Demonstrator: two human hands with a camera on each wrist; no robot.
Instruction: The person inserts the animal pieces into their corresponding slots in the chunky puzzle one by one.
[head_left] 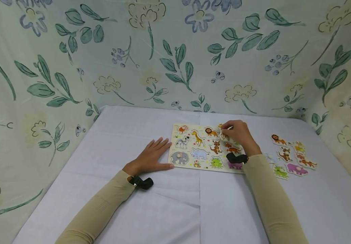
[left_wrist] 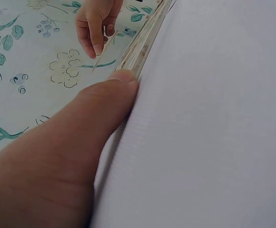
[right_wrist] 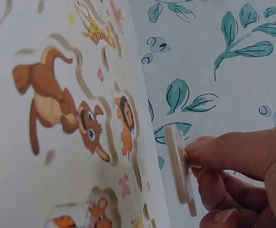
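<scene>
The puzzle board (head_left: 207,148) lies flat on the white-covered counter (head_left: 117,135), in its far half and right of the middle. The left hand (head_left: 154,156) rests palm down with its fingers spread wide; a fingertip and the thumb meet the board's left edge. The right hand (head_left: 238,133) is narrow, pinching a thin wooden piece (right_wrist: 178,166) between thumb and fingers above the board's far right corner. The right wrist view shows the piece edge-on, a little apart from the board's face.

Just right of the board, loose animal pieces lie in a loose group: the lion (head_left: 278,139) farthest, then the kangaroo (head_left: 285,154) and tiger (head_left: 306,161), with the frog (head_left: 280,171) and pink hippo (head_left: 297,169) nearest. A strip of counter separates them from its right edge.

On the left, a broad stretch of counter runs from the left hand to the edge. More lies between the two forearms, near the board's front edge. A leafy curtain (head_left: 199,91) stands along the far edge.
</scene>
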